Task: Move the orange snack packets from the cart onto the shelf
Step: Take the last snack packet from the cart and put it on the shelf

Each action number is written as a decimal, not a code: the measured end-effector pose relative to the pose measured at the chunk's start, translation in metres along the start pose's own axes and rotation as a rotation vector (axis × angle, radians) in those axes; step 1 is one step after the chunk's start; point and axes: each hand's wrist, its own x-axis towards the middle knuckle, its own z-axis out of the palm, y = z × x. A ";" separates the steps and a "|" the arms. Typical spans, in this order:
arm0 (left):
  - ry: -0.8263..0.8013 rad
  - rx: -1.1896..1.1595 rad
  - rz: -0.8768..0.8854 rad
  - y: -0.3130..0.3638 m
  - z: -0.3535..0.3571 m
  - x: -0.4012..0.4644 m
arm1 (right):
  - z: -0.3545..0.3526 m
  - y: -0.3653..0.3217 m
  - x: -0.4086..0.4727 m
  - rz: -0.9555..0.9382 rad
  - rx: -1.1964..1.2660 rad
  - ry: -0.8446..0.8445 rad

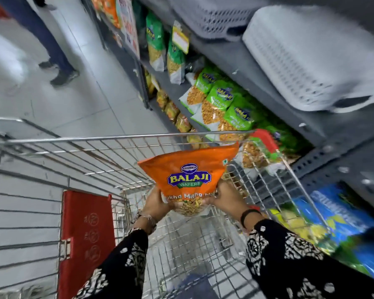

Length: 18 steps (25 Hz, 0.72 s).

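Two hands on one bag right now: I've got my left hand (158, 200) and right hand (224, 198) both clamped on the bottom corners of an orange snack packet (187, 175), holding it up above the wire cart (117, 165) with the Balaji Wafers logo facing me. It's upright, tilted a bit to the right, and clear of the cart's rim. The grey shelf (257, 67) runs along my right side, with green Balaji packets (219, 100) stacked on it just past the cart's far corner. Pale plastic baskets (311, 59) sit on the level above those. Red flap (84, 238) of the cart's child seat is down at left. Down in the cart there might be something dark and blue, but it's too blurry to call. Someone's legs (52, 48) show up the aisle.
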 end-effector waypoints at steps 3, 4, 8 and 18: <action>-0.149 -0.015 0.124 0.056 0.022 -0.033 | -0.053 -0.006 -0.057 -0.022 0.008 0.117; -0.192 -0.016 0.164 0.073 0.030 -0.044 | -0.070 -0.007 -0.077 -0.020 -0.004 0.163; -0.427 0.000 0.349 0.151 0.085 -0.100 | -0.143 -0.001 -0.187 -0.042 -0.029 0.444; -0.984 0.132 0.722 0.248 0.313 -0.272 | -0.225 0.068 -0.491 0.198 0.040 1.139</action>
